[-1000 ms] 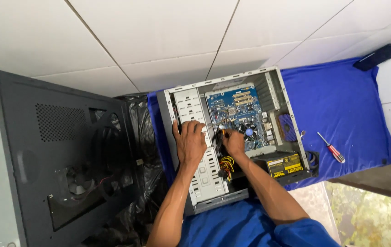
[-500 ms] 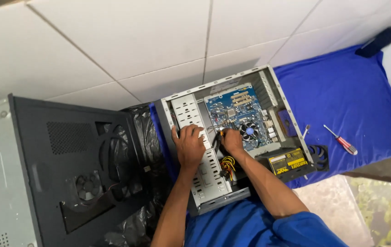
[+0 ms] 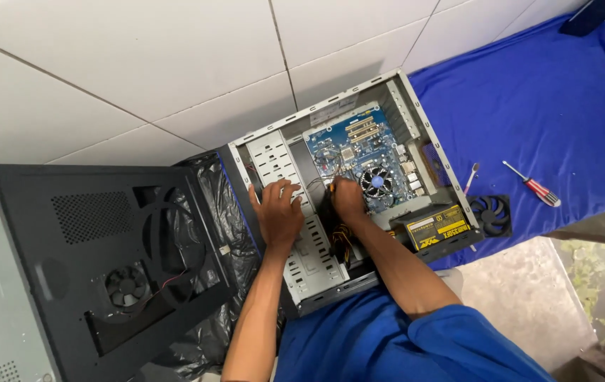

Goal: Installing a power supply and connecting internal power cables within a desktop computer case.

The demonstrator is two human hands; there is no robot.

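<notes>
An open computer case lies on its side on a blue cloth. Inside are a blue motherboard with a round cooler fan and a black and yellow power supply. My left hand rests flat, fingers spread, on the perforated metal drive cage. My right hand is closed around a bundle of black and yellow cables beside the motherboard's left edge.
A black side panel with a small fan lies at the left on black plastic sheeting. A loose black fan, a small metal tool and a red-handled screwdriver lie on the cloth at the right. White floor tiles lie beyond.
The view has shifted, so the case sits more to the right. Both hands stay inside the case, the left still on the drive cage, the right at the cables.
</notes>
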